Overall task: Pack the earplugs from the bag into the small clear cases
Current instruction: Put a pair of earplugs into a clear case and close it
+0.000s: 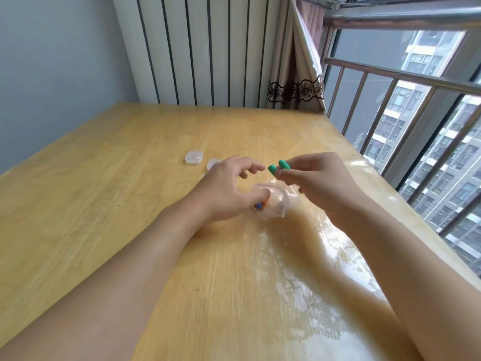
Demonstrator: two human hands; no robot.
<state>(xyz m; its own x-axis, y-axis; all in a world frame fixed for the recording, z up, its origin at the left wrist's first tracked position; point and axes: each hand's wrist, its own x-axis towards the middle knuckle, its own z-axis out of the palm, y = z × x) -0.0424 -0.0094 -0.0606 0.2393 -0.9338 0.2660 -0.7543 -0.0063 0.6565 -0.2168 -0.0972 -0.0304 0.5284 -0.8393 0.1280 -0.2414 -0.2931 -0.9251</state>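
My right hand (320, 183) pinches two green earplugs (278, 166) between thumb and fingers, a little above the table. My left hand (226, 188) rests over a crumpled clear plastic bag (276, 201), its thumb and lower fingers curled on the bag's left edge while the other fingers spread loosely. A blue earplug (258, 206) shows inside the bag under that hand. One small clear case (194, 157) lies closed beyond the hands. A second case (213, 163) is partly hidden behind my left hand.
The wooden table (104, 204) has a glossy cover and runs to an edge on the right by a metal window railing (390, 82). A radiator (208, 48) and a curtain (296, 74) stand at the far end.
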